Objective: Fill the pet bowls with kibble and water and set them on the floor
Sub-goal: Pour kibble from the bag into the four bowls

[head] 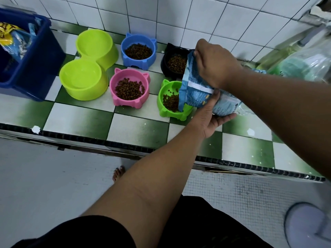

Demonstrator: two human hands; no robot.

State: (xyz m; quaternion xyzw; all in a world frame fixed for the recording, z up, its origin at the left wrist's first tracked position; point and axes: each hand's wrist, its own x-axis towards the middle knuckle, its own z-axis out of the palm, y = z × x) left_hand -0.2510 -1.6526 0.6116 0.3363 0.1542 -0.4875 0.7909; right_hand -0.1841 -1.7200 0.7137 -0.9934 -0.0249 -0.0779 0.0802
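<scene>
A light blue kibble bag (198,93) is tipped over the green cat-shaped bowl (165,111), with brown kibble falling into it. My left hand (211,115) supports the bag from below. My right hand (213,65) grips the bag's upper edge. The pink bowl (114,83), the blue bowl (125,56) and the black bowl (164,63) each hold kibble. The yellow-green double bowl (86,68) at the left holds no kibble. All bowls stand on the green-and-white tiled counter (89,115).
A dark blue bin (35,72) with food bags inside stands at the counter's left end. Clear plastic bags (304,65) and a bottle lie at the right by the white tiled wall. Below the counter edge are the pale floor, my bare foot (118,173) and a white bucket (308,228).
</scene>
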